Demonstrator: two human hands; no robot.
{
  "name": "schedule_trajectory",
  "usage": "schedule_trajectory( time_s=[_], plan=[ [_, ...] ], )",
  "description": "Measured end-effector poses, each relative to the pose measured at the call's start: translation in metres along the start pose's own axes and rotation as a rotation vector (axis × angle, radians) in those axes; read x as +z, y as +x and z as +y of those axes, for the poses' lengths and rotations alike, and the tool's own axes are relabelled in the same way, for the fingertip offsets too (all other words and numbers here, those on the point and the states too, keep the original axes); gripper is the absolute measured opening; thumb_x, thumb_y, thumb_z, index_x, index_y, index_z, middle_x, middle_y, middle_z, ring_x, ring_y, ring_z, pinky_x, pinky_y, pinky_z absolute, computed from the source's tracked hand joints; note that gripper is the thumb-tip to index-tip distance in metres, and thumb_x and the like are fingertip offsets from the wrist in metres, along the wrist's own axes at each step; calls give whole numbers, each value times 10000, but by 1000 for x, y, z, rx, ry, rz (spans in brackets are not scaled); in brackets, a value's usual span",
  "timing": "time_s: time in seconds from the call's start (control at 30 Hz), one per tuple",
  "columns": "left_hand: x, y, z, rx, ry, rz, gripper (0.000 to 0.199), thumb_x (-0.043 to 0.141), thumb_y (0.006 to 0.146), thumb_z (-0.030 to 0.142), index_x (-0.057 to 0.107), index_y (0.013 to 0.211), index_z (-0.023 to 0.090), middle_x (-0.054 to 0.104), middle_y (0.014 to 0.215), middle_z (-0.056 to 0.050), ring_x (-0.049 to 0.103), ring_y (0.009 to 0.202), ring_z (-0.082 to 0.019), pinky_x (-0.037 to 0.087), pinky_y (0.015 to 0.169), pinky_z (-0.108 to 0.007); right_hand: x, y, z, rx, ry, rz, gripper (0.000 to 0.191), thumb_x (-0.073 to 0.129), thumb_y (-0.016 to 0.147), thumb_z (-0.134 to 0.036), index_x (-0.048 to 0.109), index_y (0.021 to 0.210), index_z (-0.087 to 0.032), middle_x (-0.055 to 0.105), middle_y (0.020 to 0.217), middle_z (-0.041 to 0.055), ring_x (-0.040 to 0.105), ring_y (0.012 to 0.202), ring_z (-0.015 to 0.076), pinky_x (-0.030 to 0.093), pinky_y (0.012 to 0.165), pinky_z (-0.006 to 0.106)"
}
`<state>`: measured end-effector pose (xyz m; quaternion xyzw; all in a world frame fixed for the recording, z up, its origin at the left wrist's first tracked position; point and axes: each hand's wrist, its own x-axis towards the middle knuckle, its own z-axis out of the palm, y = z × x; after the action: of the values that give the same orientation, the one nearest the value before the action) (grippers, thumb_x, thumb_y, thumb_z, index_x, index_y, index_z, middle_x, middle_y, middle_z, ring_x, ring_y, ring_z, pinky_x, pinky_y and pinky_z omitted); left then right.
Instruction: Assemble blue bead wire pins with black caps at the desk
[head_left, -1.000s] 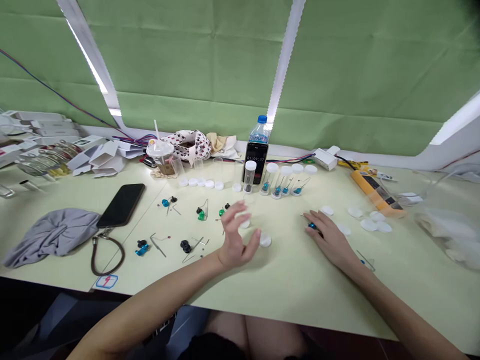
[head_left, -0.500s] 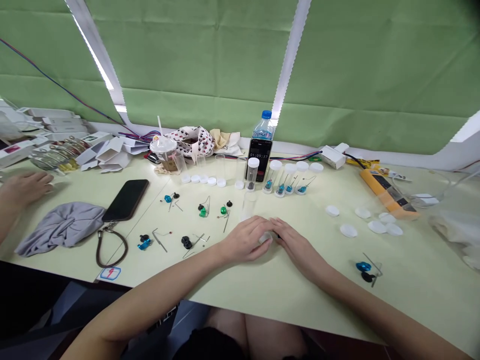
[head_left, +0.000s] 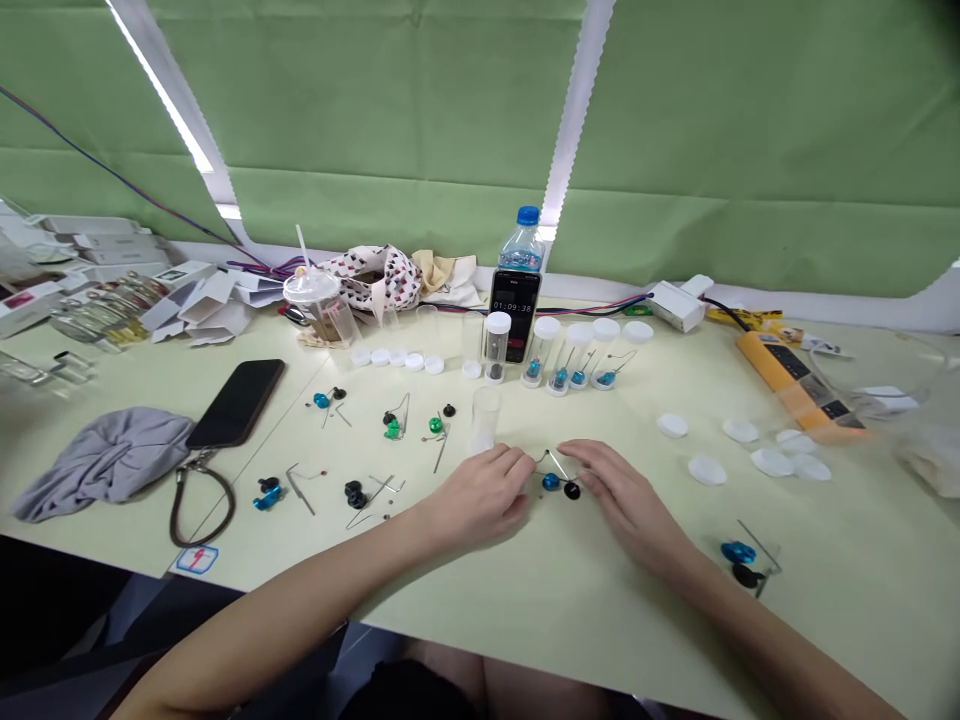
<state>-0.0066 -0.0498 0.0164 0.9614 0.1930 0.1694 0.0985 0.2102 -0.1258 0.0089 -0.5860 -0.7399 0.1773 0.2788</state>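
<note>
My left hand [head_left: 484, 497] rests on the table with its fingers curled together; whatever is inside them is hidden. My right hand [head_left: 626, 495] is beside it, fingers stretched and slightly bent, around the right side of a small parts group. Between the hands lie a small blue metal piece [head_left: 551, 482], a black round-headed part [head_left: 572, 490] and a thin bent metal rod [head_left: 556, 463]. Just beyond my left hand stands a clear tube [head_left: 486, 418]. Capped clear tubes [head_left: 538, 355] with blue parts inside stand further back.
Similar groups with blue [head_left: 267, 498], green [head_left: 436, 426] and black parts [head_left: 355, 494] lie at left; another blue piece [head_left: 738, 552] lies at right. White caps [head_left: 706, 470], a phone [head_left: 236, 403], a grey cloth [head_left: 109, 460], a drink cup [head_left: 315, 300] and an orange power strip [head_left: 799, 385] surround them.
My hands have moved apart, uncovering the blue piece, black part and bent rod between them. The other person's hand at the far left has gone from view. The camera view has shifted slightly.
</note>
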Motion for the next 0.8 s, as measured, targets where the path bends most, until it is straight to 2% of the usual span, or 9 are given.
schedule_trajectory(
  time_s=[0.1,0.23,0.37,0.47,0.53,0.67,0.8],
  plan=[
    [-1,0,4,-21,32,-3,165,437,773,119,479,928,160,557,870,-82,535,844,-221,475,725,-339,-4,3,0,43,3,42,258,321,966,-304,554,1065,-253,582,1093,71,567,1016,203,478,851,358],
    [3,0,8,-71,12,55,126,482,789,212,497,900,154,548,862,-96,516,873,-245,481,765,-383,0,6,5,98,8,26,193,377,947,-300,562,949,-248,586,969,50,583,830,184,481,716,328],
    [9,5,7,-44,18,181,181,448,877,270,521,984,145,571,951,-118,517,960,-251,480,818,-404,5,14,12,105,17,54,193,378,940,-290,566,947,-247,572,976,49,583,847,185,487,747,341],
    [14,8,6,1,25,217,193,439,899,260,527,1021,139,582,961,-115,526,957,-237,486,814,-393,5,24,12,52,16,71,242,356,937,-263,579,1033,-259,544,1029,60,573,933,196,485,812,357],
    [15,8,5,19,9,233,187,439,903,252,533,1026,148,586,952,-106,537,938,-225,491,803,-389,5,32,8,0,26,24,267,344,934,-238,585,1047,-262,515,1057,66,561,958,193,488,811,348],
    [13,6,2,50,-35,265,189,447,902,237,538,1054,169,589,974,-96,539,941,-210,494,811,-386,7,46,3,-77,34,-122,241,326,934,-217,566,934,-237,490,1046,58,557,877,161,503,737,306],
    [12,4,1,75,-53,280,200,459,898,229,542,1062,148,591,963,-102,521,949,-203,488,839,-373,12,51,10,-151,-69,-126,174,368,922,-213,507,818,-221,522,924,37,538,844,169,477,717,310]
  ],
)
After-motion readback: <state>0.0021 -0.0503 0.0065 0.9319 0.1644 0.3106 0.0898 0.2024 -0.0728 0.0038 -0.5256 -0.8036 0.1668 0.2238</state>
